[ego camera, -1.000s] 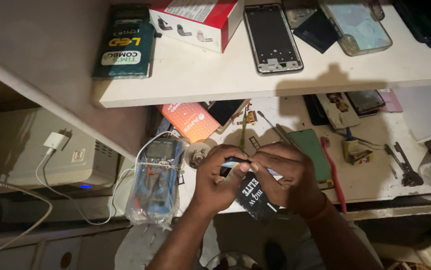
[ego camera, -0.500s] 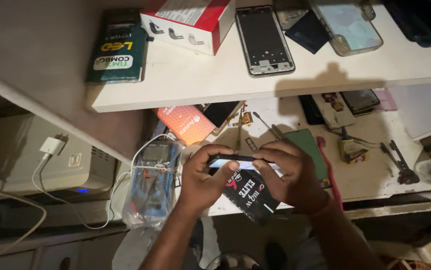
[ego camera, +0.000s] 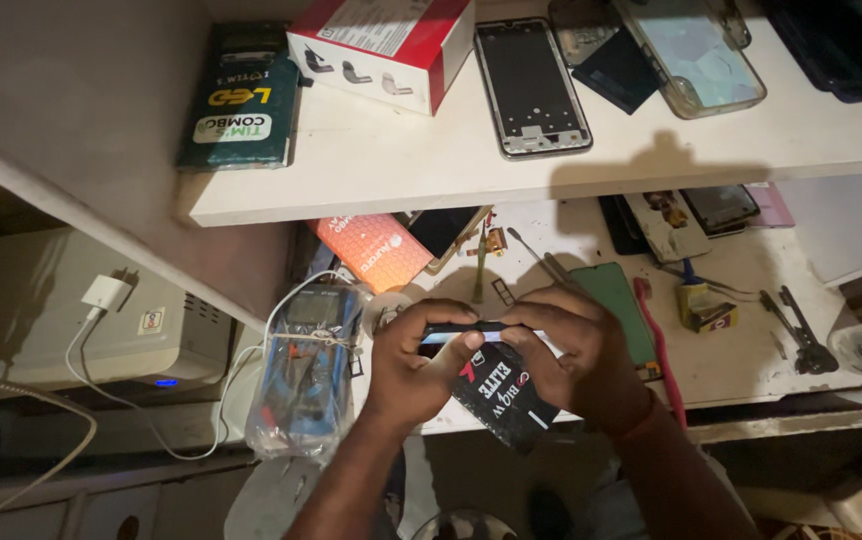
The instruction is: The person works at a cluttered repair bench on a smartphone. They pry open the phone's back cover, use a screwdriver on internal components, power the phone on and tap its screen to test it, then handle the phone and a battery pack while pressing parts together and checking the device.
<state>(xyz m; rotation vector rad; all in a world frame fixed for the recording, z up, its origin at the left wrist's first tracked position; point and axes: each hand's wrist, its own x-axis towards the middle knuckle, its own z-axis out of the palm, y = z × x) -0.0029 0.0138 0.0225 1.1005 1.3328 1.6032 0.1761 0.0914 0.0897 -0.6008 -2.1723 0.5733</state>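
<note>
A slim dark phone [ego camera: 466,331], seen edge-on with a bluish glint along its side, is held level between a person's two hands just above the front edge of a cluttered white workbench [ego camera: 741,370]. The left hand [ego camera: 409,365] grips its left end, thumb on top; the right hand [ego camera: 563,345] clamps the right end, fingers curled over the upper edge — both hands closed on the phone and close together. Under the hands hangs a black packet [ego camera: 504,397] with red and white print; which hand pinches it cannot be told.

Just left of the left hand lies a blue multimeter [ego camera: 309,370] wrapped in clear plastic with white cable around it. Beside the right hand sits a green phone back [ego camera: 616,300] and a red toothbrush [ego camera: 659,350]. Further back on the bench is an orange packet [ego camera: 373,251].

On the shelf [ego camera: 431,165] above rest a bare phone frame [ego camera: 532,87], a red-and-white box [ego camera: 383,45], a dark green box [ego camera: 239,98] and a clear phone case [ego camera: 693,52].
</note>
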